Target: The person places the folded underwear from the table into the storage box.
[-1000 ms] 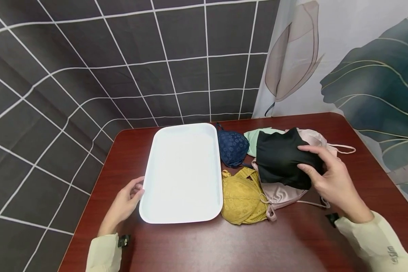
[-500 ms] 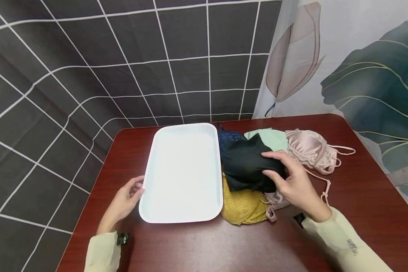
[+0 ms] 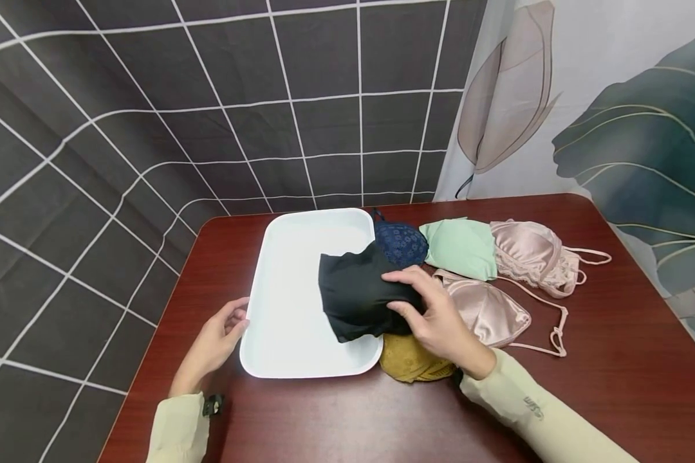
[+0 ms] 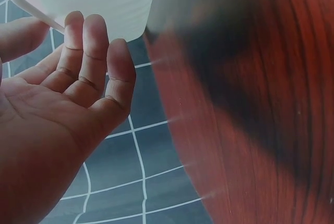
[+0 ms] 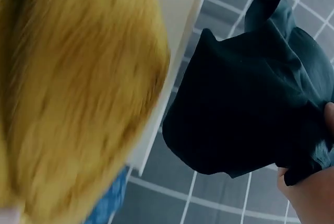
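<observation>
The right hand [image 3: 440,321] has its grip closed down to a pinch, thumb on one side and fingers on the other, with the near edge of a black cloth [image 3: 350,292] caught between them. The cloth is held out above the right part of a white tray [image 3: 284,289], reaching across the tray's right rim, and in the right wrist view it hangs in loose folds. The left hand [image 3: 214,341] lies at the opposite side of the tray, its fingers relaxed and slightly bent, fingertips touching the outer wall; its grip is loosely open and has hold of nothing. The tray rests on a dark red wooden bench [image 3: 324,424]. Just beside its right rim lie a navy bra [image 3: 401,243] and, nearer the person, a mustard garment [image 3: 411,365], partly hidden by the right hand. Beyond the navy one come a mint-green garment [image 3: 460,247] and a pink lace-edged bra [image 3: 527,247], with a pink satin piece [image 3: 486,312] below them, its thin strap trailing over the wood. Behind the bench hang a dark curtain with white grid lines [image 3: 220,71] and a pale leaf-patterned one [image 3: 643,138].
</observation>
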`<control>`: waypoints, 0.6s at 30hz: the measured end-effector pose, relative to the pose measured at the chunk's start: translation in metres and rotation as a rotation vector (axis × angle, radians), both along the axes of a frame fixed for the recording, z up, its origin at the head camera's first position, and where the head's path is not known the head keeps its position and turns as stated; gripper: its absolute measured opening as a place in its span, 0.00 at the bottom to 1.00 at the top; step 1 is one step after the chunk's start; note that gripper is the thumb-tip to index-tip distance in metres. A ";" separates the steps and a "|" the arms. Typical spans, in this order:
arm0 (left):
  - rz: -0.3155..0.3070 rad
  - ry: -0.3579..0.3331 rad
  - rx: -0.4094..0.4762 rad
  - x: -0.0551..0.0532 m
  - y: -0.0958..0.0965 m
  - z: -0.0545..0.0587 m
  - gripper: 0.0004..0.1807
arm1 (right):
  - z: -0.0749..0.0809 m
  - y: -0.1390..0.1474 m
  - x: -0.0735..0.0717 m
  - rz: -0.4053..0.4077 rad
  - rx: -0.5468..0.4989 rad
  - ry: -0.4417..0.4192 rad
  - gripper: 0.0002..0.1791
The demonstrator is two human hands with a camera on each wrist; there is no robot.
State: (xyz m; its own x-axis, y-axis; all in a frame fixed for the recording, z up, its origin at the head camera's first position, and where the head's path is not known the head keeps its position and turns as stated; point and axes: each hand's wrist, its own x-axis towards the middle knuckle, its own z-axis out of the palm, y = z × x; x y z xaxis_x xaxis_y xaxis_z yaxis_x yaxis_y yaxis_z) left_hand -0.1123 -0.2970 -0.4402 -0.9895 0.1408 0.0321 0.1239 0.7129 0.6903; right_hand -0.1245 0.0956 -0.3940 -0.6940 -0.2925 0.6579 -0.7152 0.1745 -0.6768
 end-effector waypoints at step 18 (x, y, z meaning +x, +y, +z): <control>-0.024 0.010 -0.022 -0.004 -0.003 0.002 0.22 | -0.032 -0.072 -0.001 0.211 0.206 -0.165 0.21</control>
State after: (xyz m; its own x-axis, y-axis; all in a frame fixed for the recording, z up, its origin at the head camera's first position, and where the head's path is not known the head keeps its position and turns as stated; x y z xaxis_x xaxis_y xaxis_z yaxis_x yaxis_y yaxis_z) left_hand -0.1164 -0.3001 -0.4377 -0.9854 0.1656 0.0386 0.1481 0.7244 0.6733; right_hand -0.1251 0.0240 -0.4259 -0.6961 -0.5561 0.4541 -0.6341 0.1797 -0.7521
